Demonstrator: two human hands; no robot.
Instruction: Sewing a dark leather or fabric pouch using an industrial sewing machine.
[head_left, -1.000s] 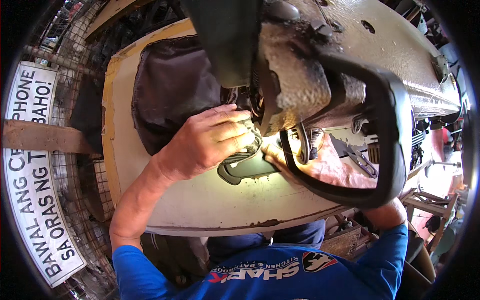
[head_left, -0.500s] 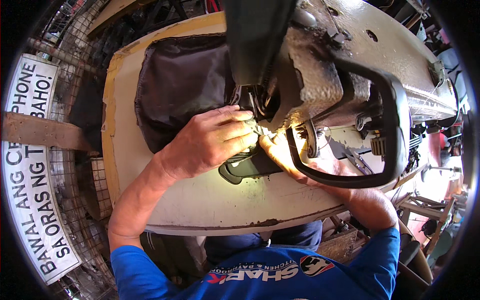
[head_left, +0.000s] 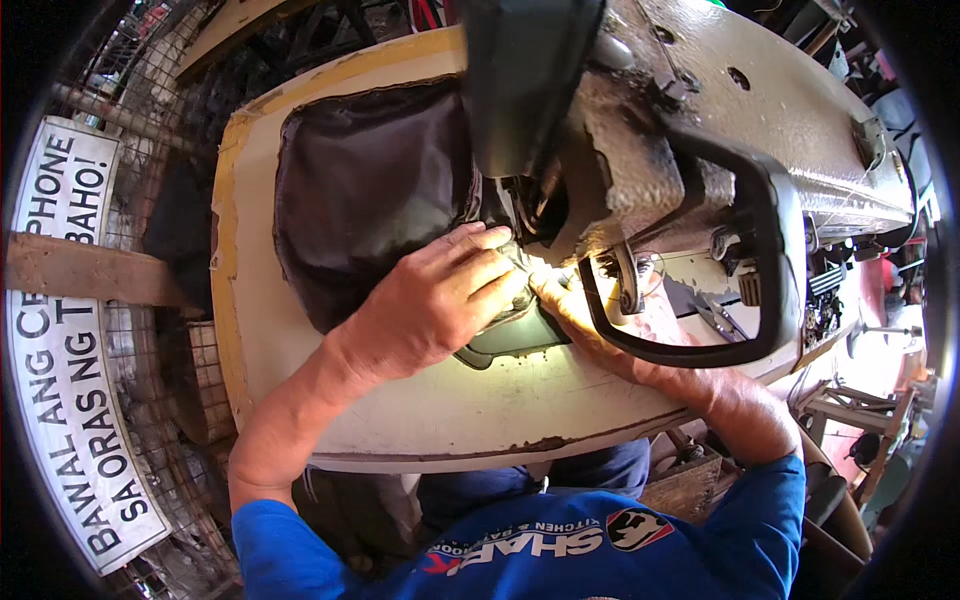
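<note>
Okay, I've got left hand (head_left: 425, 300) pinching dark fabric (head_left: 375, 190) at near-right corner; bulk lies forward-left of grip on worktop (head_left: 400, 420), left hand nearer. Right hand (head_left: 650, 325) just right of corner, can't tell its grip.

One bench (head_left: 400, 425) carries, toward its far left corner, one dark shiny sheet (head_left: 375, 195). One left hand (head_left: 430, 290) and one right hand (head_left: 650, 320), two in all, are at its middle. Toward its far right corner is one sewing machine (head_left: 770, 125); toward the right edge, one black loop-shaped frame (head_left: 787, 245) and one pair of snips (head_left: 718, 318). Beyond the left edge: one white sign (head_left: 85, 400), one wooden bar (head_left: 90, 270).
</note>
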